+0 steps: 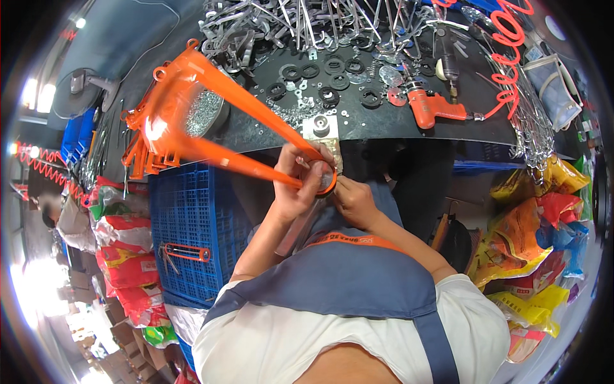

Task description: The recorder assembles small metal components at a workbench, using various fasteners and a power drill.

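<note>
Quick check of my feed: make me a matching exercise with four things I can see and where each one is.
Column one:
1. orange frame
2. orange power tool
3. blue crate
4. navy apron

Column two:
A. lying on the dark bench, right of centre
B. worn over the white shirt
C. gripped by the left hand
D. below the bench's front edge, at picture left

Pairs: 1-C, 2-A, 3-D, 4-B

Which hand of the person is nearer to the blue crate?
Left. The left hand, holding the orange frame, is to the right of the crate; the right hand is farther right.
</note>
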{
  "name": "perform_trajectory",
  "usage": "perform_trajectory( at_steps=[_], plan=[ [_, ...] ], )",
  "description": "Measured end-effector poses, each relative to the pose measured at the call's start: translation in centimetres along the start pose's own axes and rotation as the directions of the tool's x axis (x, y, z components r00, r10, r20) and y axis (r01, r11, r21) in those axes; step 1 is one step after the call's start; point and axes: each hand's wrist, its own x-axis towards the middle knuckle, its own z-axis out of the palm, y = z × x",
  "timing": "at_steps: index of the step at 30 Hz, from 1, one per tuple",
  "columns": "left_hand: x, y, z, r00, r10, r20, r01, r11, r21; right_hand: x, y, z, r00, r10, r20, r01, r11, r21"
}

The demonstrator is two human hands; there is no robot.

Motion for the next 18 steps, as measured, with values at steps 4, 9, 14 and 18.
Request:
perform_trajectory(
  at_steps=[4,9,14,18],
  plan=[
    [0.0,-0.7,0.2,0.979,0.196,0.058,-0.204,0.918,0.341,1.0,0.1,-0.2,0.999,-0.009,0.038,0.017,0.979,-0.202],
    [1.0,-2.2,-0.8,0.976,0.217,0.018,-0.203,0.877,0.436,0.6,2.0,3.0,0.96,0.154,-0.234,-0.133,0.986,0.103],
    [-1.0,-7.1,-1.8,0.953,0.254,-0.166,-0.094,0.766,0.637,-0.6,5.8,6.4,0.955,0.249,-0.163,-0.207,0.95,0.235],
    [0.9,-5.2,-1.1,0.97,0.152,-0.189,0.0,0.78,0.626,0.1,6.4,5.8,0.956,0.275,-0.1,-0.238,0.931,0.276]
  ],
)
